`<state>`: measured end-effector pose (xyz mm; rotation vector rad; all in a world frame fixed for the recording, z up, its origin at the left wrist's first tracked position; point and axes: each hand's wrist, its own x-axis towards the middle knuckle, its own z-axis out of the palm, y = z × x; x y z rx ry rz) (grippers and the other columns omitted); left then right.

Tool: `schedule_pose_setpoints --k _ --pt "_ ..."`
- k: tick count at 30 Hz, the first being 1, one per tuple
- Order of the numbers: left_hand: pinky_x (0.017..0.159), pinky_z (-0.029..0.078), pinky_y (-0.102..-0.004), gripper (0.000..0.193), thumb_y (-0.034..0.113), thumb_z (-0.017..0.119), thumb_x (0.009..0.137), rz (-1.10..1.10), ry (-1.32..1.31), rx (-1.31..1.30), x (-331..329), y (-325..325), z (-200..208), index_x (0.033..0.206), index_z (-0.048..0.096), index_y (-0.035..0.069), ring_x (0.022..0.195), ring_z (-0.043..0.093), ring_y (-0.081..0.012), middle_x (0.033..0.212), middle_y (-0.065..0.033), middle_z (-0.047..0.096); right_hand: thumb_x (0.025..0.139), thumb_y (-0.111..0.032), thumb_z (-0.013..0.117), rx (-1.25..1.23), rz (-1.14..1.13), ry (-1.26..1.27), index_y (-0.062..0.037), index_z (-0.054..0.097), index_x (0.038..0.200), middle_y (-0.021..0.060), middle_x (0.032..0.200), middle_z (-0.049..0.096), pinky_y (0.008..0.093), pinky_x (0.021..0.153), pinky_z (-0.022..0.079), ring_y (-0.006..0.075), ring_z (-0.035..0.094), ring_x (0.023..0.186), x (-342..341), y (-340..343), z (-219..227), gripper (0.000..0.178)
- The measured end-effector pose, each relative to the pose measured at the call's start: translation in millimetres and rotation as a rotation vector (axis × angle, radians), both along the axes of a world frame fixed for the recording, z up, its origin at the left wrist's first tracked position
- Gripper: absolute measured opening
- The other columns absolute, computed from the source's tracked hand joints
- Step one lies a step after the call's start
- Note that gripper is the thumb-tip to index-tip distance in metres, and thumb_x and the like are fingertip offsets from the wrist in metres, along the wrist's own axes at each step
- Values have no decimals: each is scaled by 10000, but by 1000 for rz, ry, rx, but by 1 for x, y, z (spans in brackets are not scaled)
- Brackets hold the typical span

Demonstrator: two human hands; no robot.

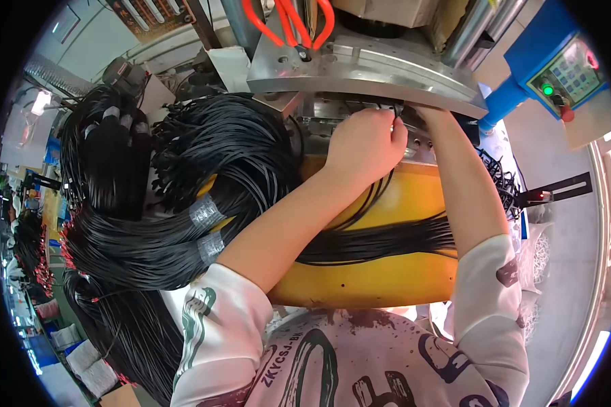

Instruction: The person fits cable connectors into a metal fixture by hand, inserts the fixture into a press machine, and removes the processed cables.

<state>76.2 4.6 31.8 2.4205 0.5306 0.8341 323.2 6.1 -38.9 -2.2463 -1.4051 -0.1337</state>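
My left hand (370, 141) is closed around thin black cables (379, 197), which hang from it toward me. It is at the opening of a metal mold (316, 125) beneath a thick steel plate (366, 76). My right hand (429, 117) reaches under the same plate, beside my left. Its fingers are hidden there, so what they hold does not show. Below my forearms, a flat bundle of black cables (380, 241) lies across a yellow surface (360, 281).
Large taped bundles of black cable (227, 136) are heaped at the left. Orange-handled cutters (304, 44) rest on the steel plate. A blue control box (557, 68) with a lit green button stands far right. A black bracket (557, 191) juts in below it.
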Motion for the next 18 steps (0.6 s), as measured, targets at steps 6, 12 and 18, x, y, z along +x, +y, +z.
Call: schedule_pose_setpoints --k 6,12,18 --pt "871 487 -533 351 325 546 922 230 55 170 -9 11 3 1048 661 19 1053 604 -438 1180 -209 621 907 -379 639 -46 76 401 -107 593 1310 115 1321 589 383 1061 401 256 519 1232 3 4 -3 488" --pt "1059 255 -674 575 447 442 977 502 297 334 -3 21 -20 1384 493 45 1275 416 -550 1448 -204 442 912 -324 685 -146 71 328 -59 605 1282 100 1278 613 359 981 458 204 568 1139 -70 -18 72 462" --pt "1102 233 -676 652 476 452 981 464 381 255 -9 14 -12 1466 393 43 1304 407 -535 1458 -218 444 909 -382 669 152 119 526 -76 641 1229 130 1228 645 365 966 467 230 600 1136 -58 -35 49 444"
